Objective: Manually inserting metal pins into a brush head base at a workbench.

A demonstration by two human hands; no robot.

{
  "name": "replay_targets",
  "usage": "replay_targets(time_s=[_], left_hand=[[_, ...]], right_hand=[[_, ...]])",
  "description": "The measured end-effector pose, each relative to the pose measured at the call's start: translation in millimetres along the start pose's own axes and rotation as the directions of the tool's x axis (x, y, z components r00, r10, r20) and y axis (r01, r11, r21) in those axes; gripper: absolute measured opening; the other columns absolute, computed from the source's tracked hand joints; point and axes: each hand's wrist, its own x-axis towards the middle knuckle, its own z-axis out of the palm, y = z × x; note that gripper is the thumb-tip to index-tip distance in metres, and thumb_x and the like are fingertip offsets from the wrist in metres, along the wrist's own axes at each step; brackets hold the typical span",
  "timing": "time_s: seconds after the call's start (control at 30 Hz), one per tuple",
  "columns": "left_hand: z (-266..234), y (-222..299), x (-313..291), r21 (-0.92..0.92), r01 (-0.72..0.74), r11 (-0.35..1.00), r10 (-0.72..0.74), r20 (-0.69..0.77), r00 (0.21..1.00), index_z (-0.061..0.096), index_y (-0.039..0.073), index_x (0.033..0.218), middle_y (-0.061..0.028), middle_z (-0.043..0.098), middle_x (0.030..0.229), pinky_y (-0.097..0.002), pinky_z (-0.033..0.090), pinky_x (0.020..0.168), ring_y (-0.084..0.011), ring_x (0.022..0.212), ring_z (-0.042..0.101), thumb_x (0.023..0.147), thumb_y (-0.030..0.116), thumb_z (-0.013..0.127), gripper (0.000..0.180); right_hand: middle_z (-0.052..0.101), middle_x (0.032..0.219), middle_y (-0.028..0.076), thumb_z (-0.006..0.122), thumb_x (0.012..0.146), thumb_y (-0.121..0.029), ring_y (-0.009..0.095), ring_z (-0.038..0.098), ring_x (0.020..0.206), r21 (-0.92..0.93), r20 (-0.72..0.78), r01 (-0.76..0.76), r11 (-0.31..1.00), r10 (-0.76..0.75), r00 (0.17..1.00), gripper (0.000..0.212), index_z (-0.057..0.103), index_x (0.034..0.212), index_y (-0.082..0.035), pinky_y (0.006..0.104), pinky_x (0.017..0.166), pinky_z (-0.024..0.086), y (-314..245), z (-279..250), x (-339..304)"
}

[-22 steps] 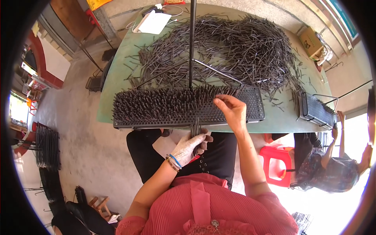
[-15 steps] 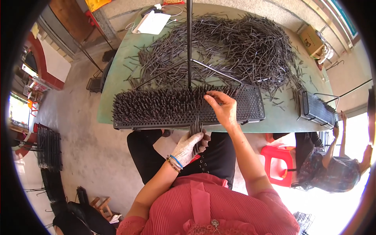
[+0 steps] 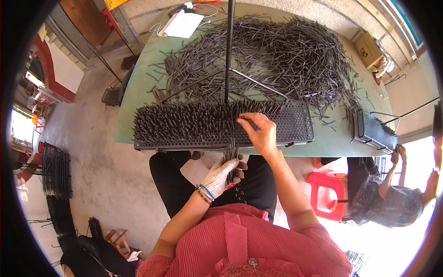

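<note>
A black perforated tray [image 3: 295,124] lies along the near edge of a green table [image 3: 138,92]; its left and middle parts bristle with upright thin dark sticks. My right hand [image 3: 258,134] rests on the tray's middle, fingertips pinching a stick among the standing ones. My left hand [image 3: 226,171], in a pale glove with bracelets at the wrist, sits below the table edge and grips a bundle of dark sticks [image 3: 230,152]. A large heap of loose dark sticks [image 3: 286,55] covers the table behind the tray.
A black stand's pole and legs [image 3: 228,51] rise from the table middle. Another filled tray [image 3: 374,131] sits at the right edge, where a second person [image 3: 392,203] sits by a red stool [image 3: 327,194]. White papers [image 3: 182,23] lie far back. Stacked trays [image 3: 55,171] stand left.
My right hand has moved left along the tray, from the right part toward its middle. My left hand has stayed below the edge with the bundle.
</note>
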Motion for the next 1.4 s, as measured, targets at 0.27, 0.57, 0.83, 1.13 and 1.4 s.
replay_targets(time_s=[0.27, 0.57, 0.83, 1.13, 1.4], left_hand=[[-3, -3, 1, -0.041, 0.015, 0.999, -0.015, 0.011, 1.000, 0.053, 0.002, 0.118, -0.0099, 0.065, 0.098, -0.0246, 0.052, 0.065, -0.0135, 0.077, 0.062, 0.097, 0.018, 0.056, 0.027], [1, -1, 0, -0.036, 0.004, 0.999, -0.003, 0.013, 1.000, 0.054, 0.000, 0.117, -0.0108, 0.065, 0.098, -0.0251, 0.051, 0.065, -0.0141, 0.076, 0.062, 0.097, 0.016, 0.055, 0.026], [0, -5, 0, -0.049, 0.002, 0.999, -0.002, 0.015, 1.000, 0.054, 0.000, 0.118, -0.0103, 0.065, 0.098, -0.0260, 0.053, 0.066, -0.0147, 0.077, 0.064, 0.097, 0.016, 0.055, 0.027], [13, 11, -10, -0.017, -0.014, 1.000, 0.014, 0.029, 0.999, 0.054, 0.000, 0.119, -0.0105, 0.066, 0.100, -0.0281, 0.055, 0.069, -0.0177, 0.082, 0.066, 0.099, 0.021, 0.052, 0.029], [12, 4, -5, 0.000, -0.048, 0.999, 0.048, 0.087, 0.995, 0.054, 0.002, 0.120, -0.0113, 0.067, 0.103, -0.0290, 0.055, 0.069, -0.0176, 0.084, 0.066, 0.099, 0.023, 0.052, 0.029]], right_hand=[[0.071, 0.092, 0.011, 0.075, 0.080, -0.009, 0.028, 0.067, 0.084, 0.035, 0.013, -0.117, 0.993, 0.117, 0.993, 0.018, 0.071, 0.097, -0.003, 0.0347, 0.075, 0.053, 2, 5, -5], [0.069, 0.094, 0.013, 0.072, 0.082, -0.004, 0.029, 0.067, 0.084, -0.011, -0.050, 0.001, 1.000, -0.001, 0.999, 0.016, 0.070, 0.097, 0.000, 0.0343, 0.073, 0.054, 1, 10, -14], [0.067, 0.095, 0.013, 0.072, 0.082, -0.005, 0.030, 0.066, 0.082, -0.118, -0.072, 0.090, 0.989, -0.099, 0.992, 0.016, 0.069, 0.097, 0.000, 0.0354, 0.072, 0.054, 5, 13, -16], [0.066, 0.091, 0.010, 0.073, 0.085, -0.014, 0.019, 0.062, 0.072, -0.020, 0.104, -0.148, 0.989, 0.150, 0.983, 0.018, 0.072, 0.096, 0.000, 0.0305, 0.064, 0.050, -13, -11, -21], [0.070, 0.082, 0.006, 0.073, 0.088, -0.020, 0.009, 0.059, 0.072, 0.165, 0.419, -0.538, 0.827, 0.435, 0.797, 0.025, 0.071, 0.095, 0.004, 0.0240, 0.064, 0.048, -11, -20, -44]])
